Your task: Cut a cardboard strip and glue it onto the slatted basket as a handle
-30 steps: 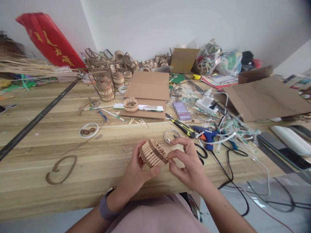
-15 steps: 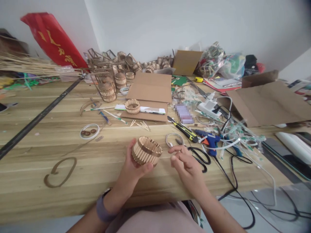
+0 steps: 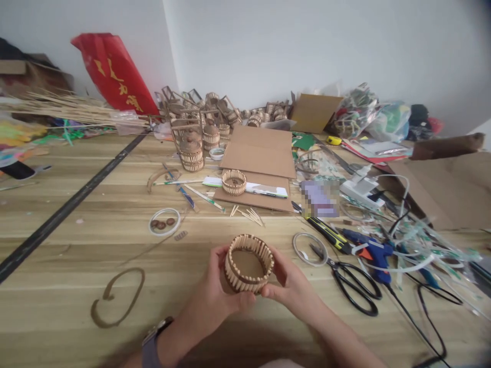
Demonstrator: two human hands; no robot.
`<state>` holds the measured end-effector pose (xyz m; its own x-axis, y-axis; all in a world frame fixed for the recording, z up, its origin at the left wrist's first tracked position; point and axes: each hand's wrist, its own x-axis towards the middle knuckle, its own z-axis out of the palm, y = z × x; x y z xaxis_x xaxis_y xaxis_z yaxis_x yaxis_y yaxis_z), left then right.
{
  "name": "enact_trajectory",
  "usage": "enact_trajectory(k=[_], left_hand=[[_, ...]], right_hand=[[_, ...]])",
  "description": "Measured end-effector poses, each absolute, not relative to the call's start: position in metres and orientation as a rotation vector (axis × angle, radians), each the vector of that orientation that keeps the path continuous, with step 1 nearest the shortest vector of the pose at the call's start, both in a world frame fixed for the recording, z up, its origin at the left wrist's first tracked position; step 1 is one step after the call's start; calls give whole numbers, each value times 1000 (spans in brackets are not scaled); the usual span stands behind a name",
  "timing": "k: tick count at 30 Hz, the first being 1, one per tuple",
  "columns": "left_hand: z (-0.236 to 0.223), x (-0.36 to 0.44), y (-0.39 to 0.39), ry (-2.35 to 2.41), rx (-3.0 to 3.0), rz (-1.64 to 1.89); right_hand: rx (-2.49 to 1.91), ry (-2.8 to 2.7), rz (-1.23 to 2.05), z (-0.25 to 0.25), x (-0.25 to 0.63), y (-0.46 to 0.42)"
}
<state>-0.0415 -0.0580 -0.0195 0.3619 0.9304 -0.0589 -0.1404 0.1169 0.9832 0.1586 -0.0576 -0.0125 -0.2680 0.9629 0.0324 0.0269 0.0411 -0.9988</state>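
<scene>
Between my two hands I hold a small round basket made of short wooden sticks with a brown band around it. Its open top faces up and toward me, so the brown bottom inside shows. My left hand wraps the left side, thumb along the lower front. From the right, my right hand grips the wall with the thumb at the front; its other fingers are partly behind the basket. A curled brown strip lies on the table left of my hands. Black-handled scissors rest to the right.
A second stick basket stands on cardboard. Further right lie a yellow-black utility knife, a blue glue gun with its cord, and a power strip. A white ring surrounds several brown discs. Finished baskets crowd the back.
My right hand has come in from the side and taken hold of the basket, which has tipped more upright. The whole view has shifted, with things appearing further right and lower.
</scene>
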Motion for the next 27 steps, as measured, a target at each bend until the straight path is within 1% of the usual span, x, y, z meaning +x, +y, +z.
enact_trajectory(k=[4,7,12,15,19,22,25,27], left_hand=[[-17,-55,-40,960,1403,785],[-17,-52,-31,1073,1673,704],[-21,-43,-22,1031,2127,499],[-28,-43,-21,1120,2193,425],[-35,-44,-20,1170,2198,515],[-28,-39,-17,1244,2216,590],[-11,-24,-4,1369,2296,670],[3,-10,11,1472,2355,628]], right_hand=[[-1201,-1496,1297,-20,163,-54],[-1273,-1496,1315,-26,173,-55],[-1341,-1602,1279,-45,185,-60],[-1426,-1784,1088,-56,187,-63],[-1433,-2048,619,-58,198,-67],[-1366,-2088,322,-56,212,-71],[-1310,-2074,204,-57,221,-74],[-1264,-2089,171,-59,220,-76]])
